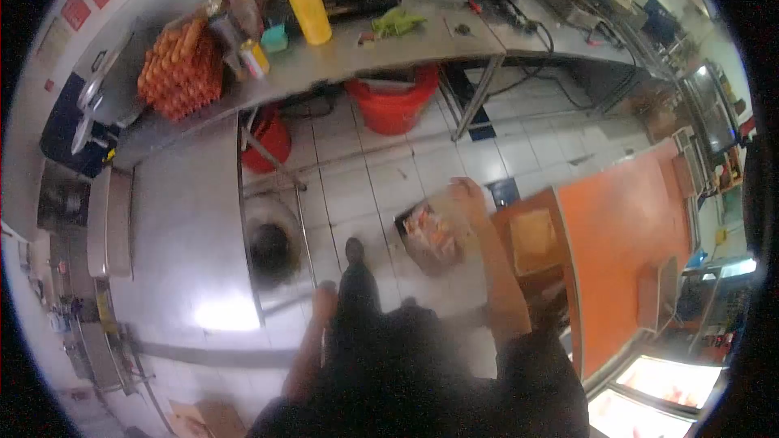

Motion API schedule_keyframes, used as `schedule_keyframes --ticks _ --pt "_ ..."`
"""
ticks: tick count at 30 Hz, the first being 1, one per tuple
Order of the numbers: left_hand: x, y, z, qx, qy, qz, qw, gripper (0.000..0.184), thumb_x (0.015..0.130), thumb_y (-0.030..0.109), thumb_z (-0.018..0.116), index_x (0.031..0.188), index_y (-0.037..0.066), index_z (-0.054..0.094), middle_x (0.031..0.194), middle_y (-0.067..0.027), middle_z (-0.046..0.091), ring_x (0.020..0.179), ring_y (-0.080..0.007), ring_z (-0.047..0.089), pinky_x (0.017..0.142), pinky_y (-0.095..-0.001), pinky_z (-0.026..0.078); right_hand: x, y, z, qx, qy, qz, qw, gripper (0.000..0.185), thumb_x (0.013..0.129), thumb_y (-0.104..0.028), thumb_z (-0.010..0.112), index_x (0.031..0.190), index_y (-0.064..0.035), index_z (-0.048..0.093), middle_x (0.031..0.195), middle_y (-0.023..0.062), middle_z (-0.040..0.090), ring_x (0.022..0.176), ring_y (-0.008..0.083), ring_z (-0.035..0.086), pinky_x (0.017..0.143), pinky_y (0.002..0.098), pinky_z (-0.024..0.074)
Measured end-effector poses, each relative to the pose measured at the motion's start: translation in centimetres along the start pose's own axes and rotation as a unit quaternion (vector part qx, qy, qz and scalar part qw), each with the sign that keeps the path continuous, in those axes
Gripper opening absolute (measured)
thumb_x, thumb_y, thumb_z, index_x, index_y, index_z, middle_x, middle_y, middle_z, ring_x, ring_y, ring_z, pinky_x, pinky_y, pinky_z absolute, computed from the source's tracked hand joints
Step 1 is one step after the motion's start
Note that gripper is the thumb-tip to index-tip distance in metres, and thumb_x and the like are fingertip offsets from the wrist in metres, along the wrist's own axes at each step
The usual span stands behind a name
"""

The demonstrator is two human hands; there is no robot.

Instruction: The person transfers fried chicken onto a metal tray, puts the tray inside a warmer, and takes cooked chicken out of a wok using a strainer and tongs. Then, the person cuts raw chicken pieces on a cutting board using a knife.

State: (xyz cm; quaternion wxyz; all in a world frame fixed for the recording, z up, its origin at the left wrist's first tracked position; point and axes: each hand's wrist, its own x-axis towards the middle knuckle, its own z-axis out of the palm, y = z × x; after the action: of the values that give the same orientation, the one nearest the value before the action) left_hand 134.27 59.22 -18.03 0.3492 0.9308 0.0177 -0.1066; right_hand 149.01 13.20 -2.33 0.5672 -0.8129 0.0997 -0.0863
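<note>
A see-through plastic bag (432, 237) with orange and white pieces inside hangs over the tiled floor, a little right of the middle. My right hand (464, 191) is closed at its upper edge. The contents are too blurred to name. My left hand (324, 298) is low beside my leg, near the edge of the steel table on the left. Blur hides its fingers, and nothing shows in it.
A steel counter with stacked egg trays (182, 71), a yellow cylinder (308, 8) and green leaves (398, 22) runs along the back. Beneath it stand red tubs (389, 105). A steel table (191, 227) is left, an orange-topped counter (629, 235) right.
</note>
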Motion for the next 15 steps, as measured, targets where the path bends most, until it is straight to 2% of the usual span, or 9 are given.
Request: schedule_keyframes --ticks 1,2,4,5,7,9,10,13,15 --pt "4.2 1.4 -0.3 0.05 -0.032 0.063 0.996 0.025 0.09 0.025 0.057 0.094 0.002 0.066 0.088 -0.0186 0.069 0.084 -0.0386 0.066 0.074 -0.0409 0.054 2.7 -2.9 2.2 0.024 -0.021 -0.015 0.999 0.029 0.097 -0.027 0.049 0.107 -0.0031 0.063 0.09 0.0125 0.067 0.086 0.0311 0.064 0.078 0.0421 0.0519" --pt "8.3 3.4 -0.5 0.066 -0.04 0.082 0.994 0.026 0.09 0.025 0.057 0.097 0.002 0.066 0.09 -0.0203 0.068 0.087 -0.04 0.066 0.076 -0.0424 0.053 4.6 -3.6 4.1 0.03 -0.038 -0.017 0.999 0.031 0.097 -0.029 0.048 0.106 -0.0032 0.063 0.091 0.0139 0.068 0.088 0.0336 0.065 0.079 0.0432 0.0521" --pt "12.8 7.4 -2.3 0.094 -0.073 0.106 0.987 0.027 0.09 0.025 0.057 0.1 0.001 0.066 0.093 -0.0219 0.068 0.089 -0.0414 0.065 0.077 -0.044 0.053 5.2 6.1 6.6 -0.137 -0.078 -0.031 0.987 0.033 0.098 -0.03 0.047 0.108 -0.004 0.063 0.089 0.0126 0.068 0.085 0.0317 0.065 0.08 0.0437 0.0519" --pt "16.6 10.0 -3.3 0.084 -0.126 0.127 0.98 0.03 0.09 0.027 0.056 0.103 0.002 0.066 0.095 -0.0223 0.068 0.091 -0.0421 0.065 0.078 -0.0461 0.052 5.0 7.1 7.3 -0.178 -0.077 -0.013 0.981 0.033 0.097 -0.03 0.047 0.108 -0.004 0.063 0.09 0.013 0.068 0.085 0.0321 0.065 0.08 0.0438 0.0518" --pt "21.7 13.8 -4.9 0.068 -0.181 0.158 0.968 0.033 0.091 0.029 0.055 0.105 0.002 0.066 0.097 -0.0227 0.068 0.092 -0.0428 0.064 0.079 -0.0483 0.052 1.8 8.6 8.6 -0.222 -0.076 0.068 0.97 0.033 0.097 -0.03 0.047 0.107 -0.0038 0.063 0.09 0.0137 0.068 0.086 0.0328 0.065 0.08 0.0442 0.0517" --pt "27.4 16.9 -6.2 0.162 -0.279 0.233 0.917 0.035 0.091 0.032 0.051 0.102 0.002 0.066 0.098 -0.0242 0.066 0.093 -0.0439 0.063 0.081 -0.052 0.05 -0.7 10.3 8.7 -0.242 -0.07 0.148 0.956 0.033 0.096 -0.03 0.048 0.107 -0.0036 0.063 0.091 0.0145 0.067 0.086 0.0336 0.065 0.08 0.0446 0.0517" --pt "29.2 19.2 -7.5 0.167 -0.282 0.253 0.91 0.035 0.091 0.032 0.051 0.102 0.002 0.066 0.098 -0.0242 0.066 0.093 -0.0439 0.063 0.081 -0.052 0.05 -2.5 11.4 8.4 -0.242 -0.071 0.2 0.947 0.033 0.096 -0.03 0.048 0.106 -0.0035 0.063 0.091 0.0149 0.067 0.087 0.034 0.064 0.08 0.0448 0.0516" --pt "36.1 26.1 -9.8 0.089 -0.328 0.409 0.847 0.033 0.091 0.031 0.05 0.099 0.004 0.066 0.097 -0.0253 0.066 0.092 -0.0446 0.063 0.08 -0.054 0.049 -5.4 10.6 7.5 -0.224 -0.061 0.329 0.916 0.032 0.095 -0.03 0.048 0.105 -0.0032 0.063 0.091 0.016 0.067 0.087 0.0351 0.064 0.08 0.0454 0.0515" --pt "40.8 28.9 -7.5 0.225 -0.4 0.334 0.823 0.03 0.09 0.029 0.049 0.096 0.004 0.065 0.097 -0.0258 0.065 0.092 -0.0453 0.062 0.081 -0.0545 0.049 -6.8 9.9 7.0 -0.204 -0.046 0.398 0.893 0.032 0.094 -0.03 0.049 0.105 -0.003 0.063 0.092 0.0168 0.067 0.088 0.0358 0.064 0.081 0.0458 0.0514"
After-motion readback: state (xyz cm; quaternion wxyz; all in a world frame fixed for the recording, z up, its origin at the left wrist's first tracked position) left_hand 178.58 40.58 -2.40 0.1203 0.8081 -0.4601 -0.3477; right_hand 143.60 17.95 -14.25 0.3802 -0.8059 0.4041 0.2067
